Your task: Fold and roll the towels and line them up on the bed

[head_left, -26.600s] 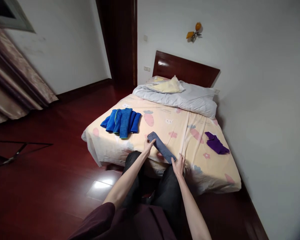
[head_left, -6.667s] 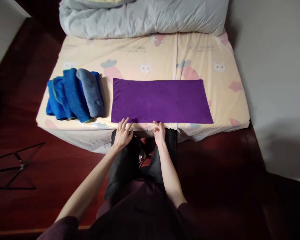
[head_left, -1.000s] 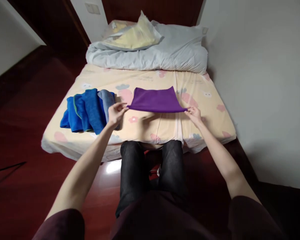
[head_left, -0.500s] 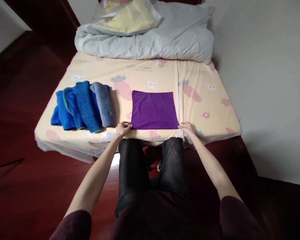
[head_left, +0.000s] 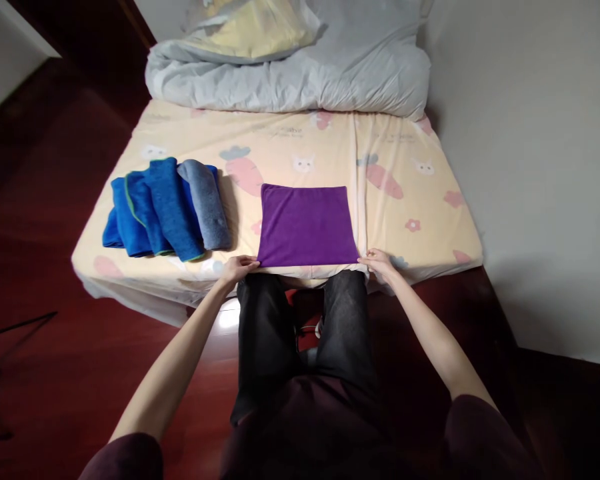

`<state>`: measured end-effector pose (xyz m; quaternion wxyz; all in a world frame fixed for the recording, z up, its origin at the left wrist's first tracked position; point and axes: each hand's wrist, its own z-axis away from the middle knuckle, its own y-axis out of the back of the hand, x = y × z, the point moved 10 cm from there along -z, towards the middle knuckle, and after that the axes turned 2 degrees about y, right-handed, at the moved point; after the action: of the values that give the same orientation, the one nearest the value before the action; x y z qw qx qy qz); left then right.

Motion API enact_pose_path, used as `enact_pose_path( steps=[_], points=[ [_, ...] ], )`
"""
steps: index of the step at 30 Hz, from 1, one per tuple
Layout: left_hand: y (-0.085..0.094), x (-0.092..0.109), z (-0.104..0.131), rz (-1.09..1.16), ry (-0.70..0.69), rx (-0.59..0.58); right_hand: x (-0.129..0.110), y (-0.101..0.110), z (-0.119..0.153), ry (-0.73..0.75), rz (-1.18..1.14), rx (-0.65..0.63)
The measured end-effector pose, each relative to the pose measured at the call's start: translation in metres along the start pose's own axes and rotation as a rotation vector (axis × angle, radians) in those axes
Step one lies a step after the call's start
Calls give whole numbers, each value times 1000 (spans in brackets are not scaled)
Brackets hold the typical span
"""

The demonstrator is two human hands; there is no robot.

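A purple towel (head_left: 307,225) lies flat and folded into a near rectangle at the front of the bed. My left hand (head_left: 239,267) pinches its near left corner. At the near right corner, the fingers of my right hand (head_left: 379,263) are closed on the cloth as well. To the left of the towel, several blue towels (head_left: 173,207) lie rolled or folded against each other, some with green edging. A grey-blue rolled towel (head_left: 209,210) rests on the right side of that pile.
The bed (head_left: 420,213) has a cream sheet with carrots and rabbits, with a crease running right of the purple towel. A pale quilt (head_left: 280,87) is bunched at the far end under a yellow bundle (head_left: 260,30). A wall (head_left: 530,167) stands on the right.
Both hands have drawn the near edge of the purple towel slightly toward me, so it lies closer to the bed's front edge. The rolled towels have stayed in place.
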<state>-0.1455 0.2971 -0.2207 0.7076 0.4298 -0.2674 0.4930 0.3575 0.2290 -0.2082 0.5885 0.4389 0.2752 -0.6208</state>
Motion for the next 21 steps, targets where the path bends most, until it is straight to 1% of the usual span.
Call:
enact_pose_path(
  steps=[3,5,8,12,16,19,21],
  points=[
    [-3,11,-13,2,24,-26,-6,-6,-7,-32,-42,-36],
    [-5,22,-26,44,28,-42,-11,-7,-15,-54,-32,-44],
    [-8,45,-52,89,22,-53,-23,-8,-31,-57,-4,-59],
    [-12,79,-93,52,25,-49,-46,-13,-61,-6,2,-89],
    [-9,112,-141,35,17,23,-66,-15,-108,-4,72,-39],
    [-5,134,-177,26,-25,98,-83,-15,-155,30,148,44],
    [-4,144,-200,-11,-44,140,-95,-16,-188,77,202,119]
  ],
)
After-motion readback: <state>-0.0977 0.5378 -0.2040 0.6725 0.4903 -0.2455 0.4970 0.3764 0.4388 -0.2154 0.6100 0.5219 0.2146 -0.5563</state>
